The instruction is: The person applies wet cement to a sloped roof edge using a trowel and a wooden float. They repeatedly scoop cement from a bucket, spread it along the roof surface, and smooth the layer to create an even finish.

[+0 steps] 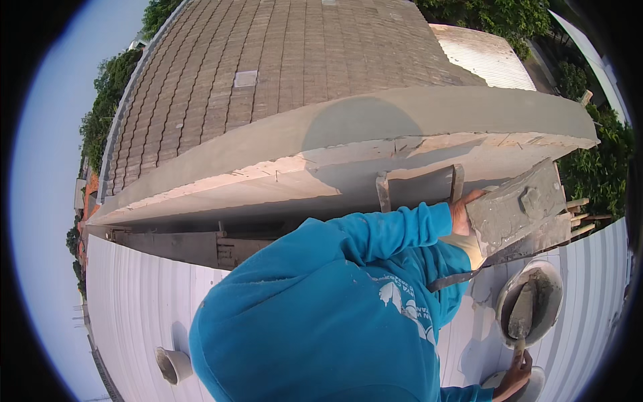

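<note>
Three o'clock: left hand (462, 214) clutches mortar board (494, 220), likely heavy; support underneath. Five o'clock: right hand (516, 378) pinches trowel (522, 316) by handle.

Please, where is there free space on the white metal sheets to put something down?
The widest bare patch of the white metal sheets is at the left, between the small bucket and the blue sweatshirt, reaching up to the sheets' upper edge. The lower right is crowded: mortar bucket, trowel, right hand and second container.
</note>
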Demonstrator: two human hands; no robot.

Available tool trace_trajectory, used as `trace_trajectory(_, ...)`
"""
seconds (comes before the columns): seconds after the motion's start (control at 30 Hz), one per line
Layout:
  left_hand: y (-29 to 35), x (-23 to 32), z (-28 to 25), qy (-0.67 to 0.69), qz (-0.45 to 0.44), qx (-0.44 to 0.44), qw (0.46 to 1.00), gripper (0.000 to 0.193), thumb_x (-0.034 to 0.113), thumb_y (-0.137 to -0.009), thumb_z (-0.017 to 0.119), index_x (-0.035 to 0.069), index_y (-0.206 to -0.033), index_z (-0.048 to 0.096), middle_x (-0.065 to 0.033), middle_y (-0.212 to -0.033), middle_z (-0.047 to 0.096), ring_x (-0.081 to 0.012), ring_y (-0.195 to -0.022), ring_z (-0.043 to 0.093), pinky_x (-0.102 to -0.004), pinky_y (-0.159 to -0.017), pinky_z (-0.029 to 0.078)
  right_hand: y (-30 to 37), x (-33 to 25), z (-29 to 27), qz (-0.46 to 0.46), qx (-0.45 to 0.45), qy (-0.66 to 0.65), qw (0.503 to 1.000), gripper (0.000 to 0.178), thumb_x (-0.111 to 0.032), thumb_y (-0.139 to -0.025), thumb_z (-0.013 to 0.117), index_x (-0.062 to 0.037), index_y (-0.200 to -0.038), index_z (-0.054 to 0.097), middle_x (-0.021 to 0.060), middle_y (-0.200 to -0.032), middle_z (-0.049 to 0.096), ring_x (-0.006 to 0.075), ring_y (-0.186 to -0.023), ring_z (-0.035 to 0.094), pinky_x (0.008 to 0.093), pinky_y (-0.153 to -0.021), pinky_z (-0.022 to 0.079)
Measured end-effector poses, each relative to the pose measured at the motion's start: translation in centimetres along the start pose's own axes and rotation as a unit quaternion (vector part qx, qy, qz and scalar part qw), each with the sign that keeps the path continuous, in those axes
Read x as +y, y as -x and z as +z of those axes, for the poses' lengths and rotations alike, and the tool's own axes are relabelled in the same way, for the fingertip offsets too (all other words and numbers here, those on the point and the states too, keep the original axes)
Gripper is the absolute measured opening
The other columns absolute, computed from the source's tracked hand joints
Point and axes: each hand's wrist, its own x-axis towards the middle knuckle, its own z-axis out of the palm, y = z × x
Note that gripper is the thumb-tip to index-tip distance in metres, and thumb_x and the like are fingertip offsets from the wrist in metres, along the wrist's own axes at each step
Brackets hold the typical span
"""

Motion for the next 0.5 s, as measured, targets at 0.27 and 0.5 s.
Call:
trace_trajectory(0.27,22.1,14.1,-0.8,-0.093,0.29,0.084,0.949,0.045,0.038,-0.098,0.047,0.009,-0.133,0.053,-0.0079,-0.126,0.062,-0.0256,-0.116,0.059,-0.045,-0.098,0.048,-2.5,-10.9,0.9,-0.137,0.011,-0.071,0.988,0.047,-0.039,-0.096,0.058,0.0045,-0.111,0.065,0.0199,-0.09,0.07,0.0272,-0.077,0.067,0.0344,-0.067,0.053)
trace_trajectory(0.5,36.8,18.4,-4.4,-0.419,0.558,0.287,0.656,0.032,0.02,-0.098,0.051,0.007,-0.127,0.057,-0.009,-0.125,0.062,-0.0264,-0.115,0.06,-0.0404,-0.095,0.049,-4.2,-15.7,1.2,-0.188,0.02,-0.089,0.978,0.047,-0.04,-0.096,0.057,0.004,-0.111,0.065,0.0194,-0.09,0.069,0.0267,-0.075,0.066,0.0346,-0.066,0.053)
